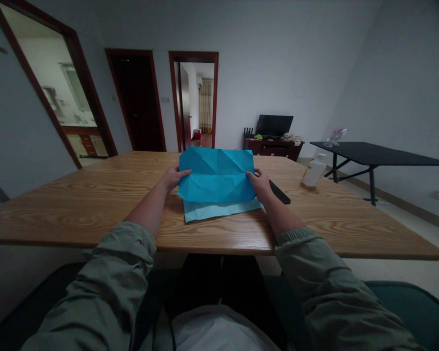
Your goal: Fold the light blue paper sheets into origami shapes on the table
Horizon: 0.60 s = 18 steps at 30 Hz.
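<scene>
"Where are the fingers (185, 173)?"

"Left hand (171, 178): pinching the left edge of the creased blue paper (216, 170)."

"And the paper?"

"Between the 2 hands, long axis left to right, raised over the desk (95, 204); a paler sheet (208, 210) shows at its near side."

"Right hand (260, 183)?"

"Pinching the right edge; neither hand is nearer."

A home can be recognised here, most likely its living room. Behind the far edge of the wooden counter (102, 195), a television (275, 126) is placed on a dark low cabinet (270, 146). Beyond the far left corner, a mirror (75, 87) and a washstand (86, 141) are seen through a doorway (91, 95); through another doorway (215, 105), long curtains (205, 105) are seen.
</scene>
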{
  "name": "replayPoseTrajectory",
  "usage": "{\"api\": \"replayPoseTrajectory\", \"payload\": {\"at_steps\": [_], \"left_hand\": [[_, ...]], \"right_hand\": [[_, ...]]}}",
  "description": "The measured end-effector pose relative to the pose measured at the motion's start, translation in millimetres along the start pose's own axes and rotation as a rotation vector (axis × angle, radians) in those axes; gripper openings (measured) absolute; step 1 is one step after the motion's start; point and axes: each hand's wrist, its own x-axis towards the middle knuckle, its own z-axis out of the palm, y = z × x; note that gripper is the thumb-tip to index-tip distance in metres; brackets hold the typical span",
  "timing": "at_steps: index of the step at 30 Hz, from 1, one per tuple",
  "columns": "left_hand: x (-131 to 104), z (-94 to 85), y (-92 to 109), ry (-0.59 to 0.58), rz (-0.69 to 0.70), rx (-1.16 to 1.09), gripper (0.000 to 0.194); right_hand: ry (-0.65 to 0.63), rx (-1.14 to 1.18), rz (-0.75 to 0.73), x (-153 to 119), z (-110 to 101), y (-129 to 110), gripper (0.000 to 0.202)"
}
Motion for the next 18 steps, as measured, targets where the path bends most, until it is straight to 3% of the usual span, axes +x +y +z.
{"api": "replayPoseTrajectory", "payload": {"at_steps": [4, 10, 14, 18], "left_hand": [[-6, -0.4, 5, -0.020, -0.058, -0.011, 0.053], [-13, -7.8, 5, -0.049, -0.320, 0.073, 0.051], [-18, -5.3, 3, -0.082, -0.449, 0.228, 0.041], [-21, -1.0, -2, -0.030, -0.431, 0.347, 0.035]], "right_hand": [[0.011, -0.084, 0.003, 1, -2, 4, 0.049], [0.043, -0.642, -0.072, 0, -10, 7, 0.030], [0.024, -0.786, -0.078, -3, -13, 5, 0.029], [-0.005, -0.857, -0.051, -4, -14, 5, 0.030]]}}
